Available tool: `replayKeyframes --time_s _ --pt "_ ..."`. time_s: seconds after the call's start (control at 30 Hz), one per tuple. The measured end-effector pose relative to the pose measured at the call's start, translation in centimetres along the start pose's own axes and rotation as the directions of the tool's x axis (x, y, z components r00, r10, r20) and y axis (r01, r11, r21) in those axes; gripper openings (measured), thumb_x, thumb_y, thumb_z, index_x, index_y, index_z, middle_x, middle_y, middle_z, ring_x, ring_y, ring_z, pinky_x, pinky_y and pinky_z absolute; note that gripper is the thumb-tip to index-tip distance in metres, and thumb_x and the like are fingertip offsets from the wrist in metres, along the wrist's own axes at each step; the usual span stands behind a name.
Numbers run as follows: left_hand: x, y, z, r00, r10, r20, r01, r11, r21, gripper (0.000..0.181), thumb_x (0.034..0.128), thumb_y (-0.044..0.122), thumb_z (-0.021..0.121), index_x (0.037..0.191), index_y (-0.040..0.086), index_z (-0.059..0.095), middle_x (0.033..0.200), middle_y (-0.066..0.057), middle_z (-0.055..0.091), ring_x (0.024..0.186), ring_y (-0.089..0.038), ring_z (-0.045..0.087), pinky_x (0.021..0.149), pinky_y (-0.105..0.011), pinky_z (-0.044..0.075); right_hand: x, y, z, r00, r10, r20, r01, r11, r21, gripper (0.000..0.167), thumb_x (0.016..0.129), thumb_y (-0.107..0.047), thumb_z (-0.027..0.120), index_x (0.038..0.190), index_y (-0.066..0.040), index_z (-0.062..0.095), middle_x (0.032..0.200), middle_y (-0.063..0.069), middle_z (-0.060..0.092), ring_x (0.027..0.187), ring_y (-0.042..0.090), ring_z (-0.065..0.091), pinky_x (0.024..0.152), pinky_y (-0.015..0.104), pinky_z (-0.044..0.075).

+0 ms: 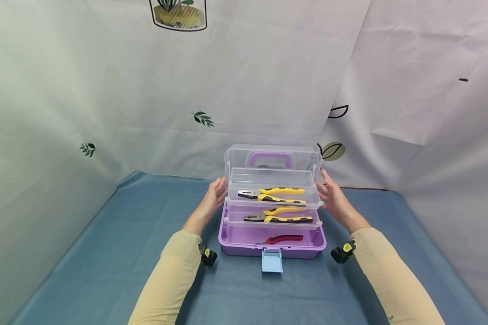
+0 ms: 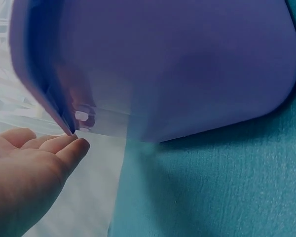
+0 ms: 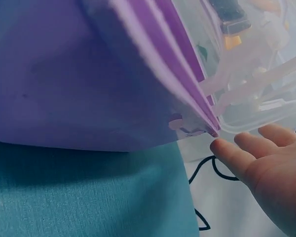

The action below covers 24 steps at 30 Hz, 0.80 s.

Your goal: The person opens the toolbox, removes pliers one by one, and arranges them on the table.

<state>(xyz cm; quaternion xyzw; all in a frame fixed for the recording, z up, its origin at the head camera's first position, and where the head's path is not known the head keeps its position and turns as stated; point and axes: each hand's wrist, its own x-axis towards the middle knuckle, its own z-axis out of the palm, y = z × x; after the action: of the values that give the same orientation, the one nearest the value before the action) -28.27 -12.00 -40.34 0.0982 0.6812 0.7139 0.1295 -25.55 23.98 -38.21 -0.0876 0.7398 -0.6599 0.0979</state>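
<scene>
Head view is showing the toolbox [image 1: 236, 234] sitting on the desk [image 1: 126, 253] — likely stiff, light, best held by its base [image 1: 244, 251]; left wrist is showing the left grip [image 2: 32, 173], unclenched and empty close by, right wrist the right grip [image 3: 281, 173] likewise.

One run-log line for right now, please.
toolbox: lid raised; left grip: left side; right grip: right side; contact: unclear; each tray: yellow-black pliers; bottom: red-handled tool; latch: down

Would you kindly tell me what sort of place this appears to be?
Probably a makeshift booth for tabletop demonstrations: wrinkled white leaf-printed sheeting hangs behind and on both sides of a blue cloth-covered surface, on which an open purple-and-clear plastic toolbox stands.
</scene>
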Motion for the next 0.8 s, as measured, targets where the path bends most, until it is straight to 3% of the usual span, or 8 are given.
replayKeyframes --time_s 0.2,0.53,0.8 --pt "0.2 -0.1 0.1 1.0 -0.017 -0.012 0.017 0.999 -0.038 0.068 0.0982 0.042 0.012 0.151 0.002 0.001 0.159 -0.016 0.001 0.146 -0.034 0.009 0.12 -0.047 0.008 0.4 -0.1 0.0 1.0 0.0 0.005 0.0 1.0 0.016 0.061 0.101 -0.046 0.012 0.152 -0.021 -0.011 0.159 0.015 -0.005 0.144 0.043 0.002 0.11 0.069 0.011" --pt "0.3 -0.2 0.2 1.0 -0.026 0.004 0.026 0.997 -0.07 0.067 0.0975 0.04 0.012 0.151 0.002 0.002 0.158 -0.018 0.002 0.145 -0.035 0.008 0.12 -0.047 0.007 0.8 0.3 0.1 1.0 0.01 0.015 -0.009 0.999 -0.049 0.065 0.099 -0.053 0.01 0.151 -0.024 -0.015 0.159 0.011 -0.013 0.144 0.041 -0.004 0.11 0.069 0.008" --pt "0.6 -0.6 0.2 0.999 -0.046 0.003 0.046 0.994 -0.1 0.066 0.0971 0.039 0.013 0.152 0.007 0.0 0.159 -0.015 -0.003 0.145 -0.036 0.006 0.12 -0.046 0.006 1.2 0.5 0.1 0.999 0.017 0.03 -0.015 0.998 -0.058 0.066 0.097 -0.057 0.009 0.15 -0.026 -0.018 0.159 0.012 -0.012 0.144 0.042 -0.002 0.11 0.069 0.01"
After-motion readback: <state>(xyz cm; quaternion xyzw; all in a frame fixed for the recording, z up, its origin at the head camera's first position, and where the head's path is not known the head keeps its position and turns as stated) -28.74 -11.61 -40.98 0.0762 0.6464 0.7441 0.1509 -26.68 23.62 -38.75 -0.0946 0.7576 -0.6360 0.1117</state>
